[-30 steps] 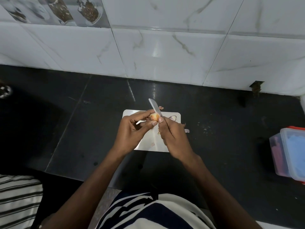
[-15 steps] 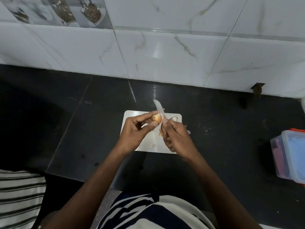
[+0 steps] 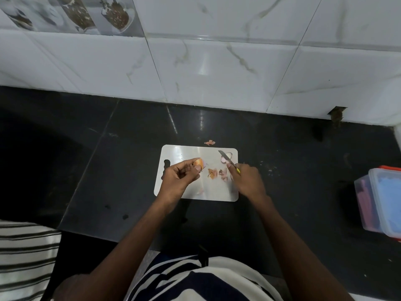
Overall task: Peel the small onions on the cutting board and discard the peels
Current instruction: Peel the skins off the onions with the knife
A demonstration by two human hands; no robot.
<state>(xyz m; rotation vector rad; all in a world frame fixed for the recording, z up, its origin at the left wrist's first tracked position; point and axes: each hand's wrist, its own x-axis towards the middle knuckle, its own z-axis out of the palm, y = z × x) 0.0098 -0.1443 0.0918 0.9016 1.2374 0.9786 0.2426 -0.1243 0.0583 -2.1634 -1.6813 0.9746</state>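
A white cutting board (image 3: 184,154) lies on the black counter in front of me. My left hand (image 3: 179,177) pinches a small orange-brown onion (image 3: 199,163) between thumb and fingers above the board's left half. My right hand (image 3: 246,179) grips a small knife (image 3: 226,159) with a yellow handle, its blade pointing up and left over the board's right side. Loose peels (image 3: 213,173) lie on the board between my hands. A pinkish onion piece (image 3: 225,158) sits at the board's far right corner, partly behind the blade.
One peel scrap (image 3: 209,142) lies on the black counter (image 3: 108,159) just beyond the board. Clear plastic containers (image 3: 382,200) with blue and pink contents stand at the right edge. A white marble-tiled wall (image 3: 217,68) rises behind the counter. Striped cloth (image 3: 23,253) is at lower left.
My hands have drawn apart: the left holds the onion over the board's left half, the right has carried the knife away to the right. Peels now lie exposed between them.
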